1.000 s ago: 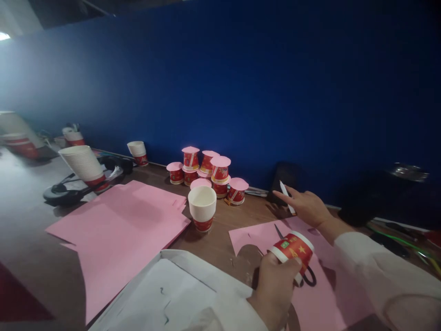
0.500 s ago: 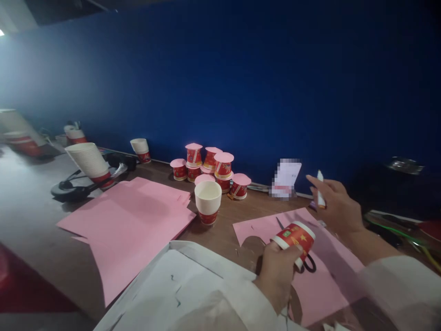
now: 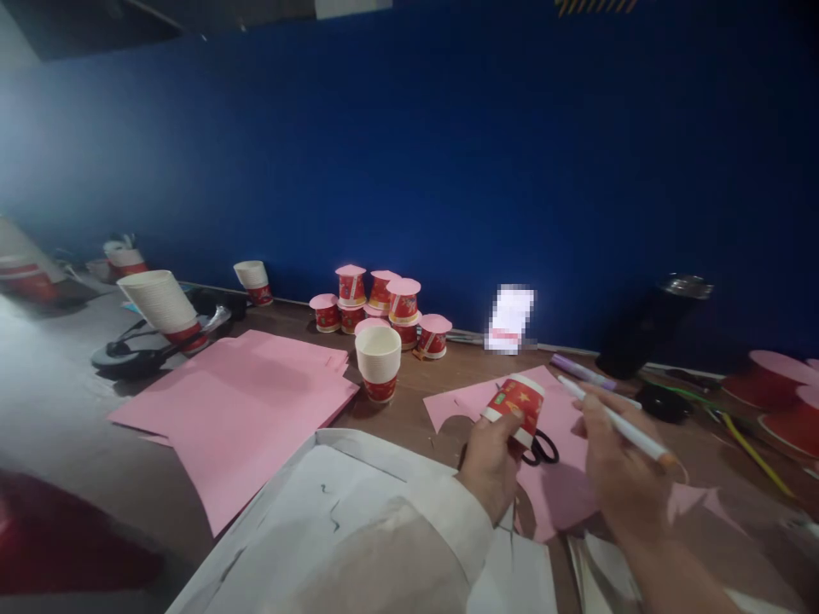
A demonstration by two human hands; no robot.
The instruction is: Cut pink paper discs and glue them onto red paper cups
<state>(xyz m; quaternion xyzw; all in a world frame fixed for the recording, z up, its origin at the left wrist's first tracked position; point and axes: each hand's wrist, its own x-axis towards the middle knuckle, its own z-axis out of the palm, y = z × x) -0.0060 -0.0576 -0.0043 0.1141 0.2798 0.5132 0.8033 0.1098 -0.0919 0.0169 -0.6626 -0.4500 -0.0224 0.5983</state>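
A red and white paper cup (image 3: pixel 517 402) lies tilted on its side in my left hand (image 3: pixel 490 469), fingers wrapped around it. My right hand (image 3: pixel 618 473) grips a white marker (image 3: pixel 633 431) with an orange end, pointing toward the upper left, to the right of the cup and apart from it. Under both hands spreads a cut pink paper sheet (image 3: pixel 569 465) with curved cut-outs. Black-handled scissors (image 3: pixel 543 448) lie on it, partly hidden by the cup. A nested stack of paper cups (image 3: pixel 379 362) stands to the left of my left hand.
Behind stand several red cups topped with pink paper discs (image 3: pixel 404 298). Pink sheets (image 3: pixel 243 401) lie left. A pixelated bright screen (image 3: pixel 510 317) leans by the blue partition (image 3: pixel 409 153). A purple marker (image 3: pixel 583 373) and dark bottle (image 3: pixel 646 333) are at right, an open white box (image 3: pixel 364 465) in front.
My right hand has come down and toward me with the marker, which now slants instead of standing nearly upright. The view has shifted right, showing the bottle and more red cups.
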